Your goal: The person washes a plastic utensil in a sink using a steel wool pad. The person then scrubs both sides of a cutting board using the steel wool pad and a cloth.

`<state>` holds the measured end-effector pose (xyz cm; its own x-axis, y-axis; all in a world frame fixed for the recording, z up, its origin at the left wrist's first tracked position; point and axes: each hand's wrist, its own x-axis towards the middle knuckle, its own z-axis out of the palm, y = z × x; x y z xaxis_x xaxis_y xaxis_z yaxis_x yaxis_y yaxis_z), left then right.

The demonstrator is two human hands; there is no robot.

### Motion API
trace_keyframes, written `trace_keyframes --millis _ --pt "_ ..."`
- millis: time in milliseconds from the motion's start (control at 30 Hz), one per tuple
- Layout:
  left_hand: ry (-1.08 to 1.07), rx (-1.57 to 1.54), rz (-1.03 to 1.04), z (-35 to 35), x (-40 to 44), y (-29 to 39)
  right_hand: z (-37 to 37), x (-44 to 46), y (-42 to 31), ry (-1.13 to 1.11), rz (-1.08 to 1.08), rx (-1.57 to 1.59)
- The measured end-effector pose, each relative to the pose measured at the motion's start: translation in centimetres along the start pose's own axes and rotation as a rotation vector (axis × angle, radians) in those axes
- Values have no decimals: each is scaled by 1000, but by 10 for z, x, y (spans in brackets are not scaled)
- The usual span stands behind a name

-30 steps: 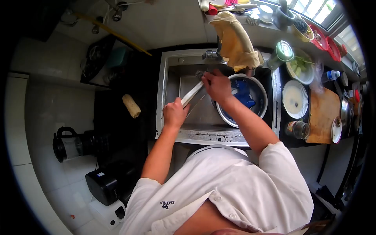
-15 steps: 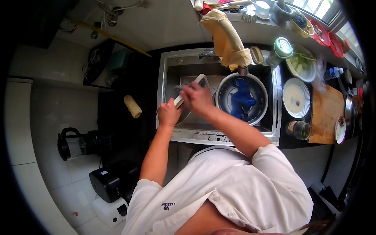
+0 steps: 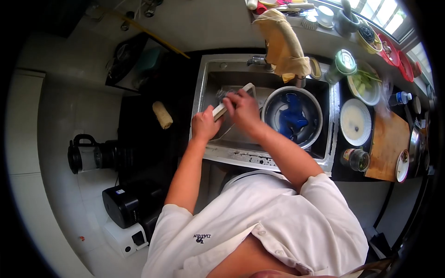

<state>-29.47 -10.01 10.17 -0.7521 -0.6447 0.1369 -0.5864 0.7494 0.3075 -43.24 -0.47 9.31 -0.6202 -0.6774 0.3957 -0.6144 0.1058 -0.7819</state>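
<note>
Over the left part of the metal sink (image 3: 234, 153), my left hand (image 3: 205, 124) is closed round the near end of a pale, flat-edged object (image 3: 248, 88), held tilted. Just right of it, my right hand (image 3: 242, 109) is closed on a grey wire-like scrubber (image 3: 222, 95) at the object's far side; its fingers are slightly blurred. A round metal basin (image 3: 319, 113) stands in the sink's right part, with a blue thing (image 3: 292, 116) lying in it. The faucet above is wrapped in a yellow cloth (image 3: 280, 41).
Right of the sink are a ribbed white plate (image 3: 355, 121), a glass jar (image 3: 359, 160), a green-lidded container (image 3: 344, 62), a bowl of greens (image 3: 364, 85) and a cutting board (image 3: 387, 143). A rolled cloth (image 3: 162, 115) and a blender (image 3: 88, 155) are at the left.
The pale object and both hands first moved left and lower in the sink; the right hand has since shifted along it. The whole view has also shifted slightly.
</note>
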Motion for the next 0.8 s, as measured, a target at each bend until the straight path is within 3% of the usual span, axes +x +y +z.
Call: trace_keyframes --millis 133,300,500,633,800 --pt "-192 -40 -99 -18 -22 -28 -6 19 28 26 -28 -137" --pt "-262 29 -161 -24 -43 -46 -1 20 14 44 -17 -218" --pt "-176 -37 -160 -8 -57 -60 16 -4 -25 75 -37 -225" --pt "-183 -31 -117 -11 -53 -62 39 -24 -67 -73 -224 -245" --pt "-142 -65 -100 -3 -55 -68 28 -12 -56 -32 -266 -303"
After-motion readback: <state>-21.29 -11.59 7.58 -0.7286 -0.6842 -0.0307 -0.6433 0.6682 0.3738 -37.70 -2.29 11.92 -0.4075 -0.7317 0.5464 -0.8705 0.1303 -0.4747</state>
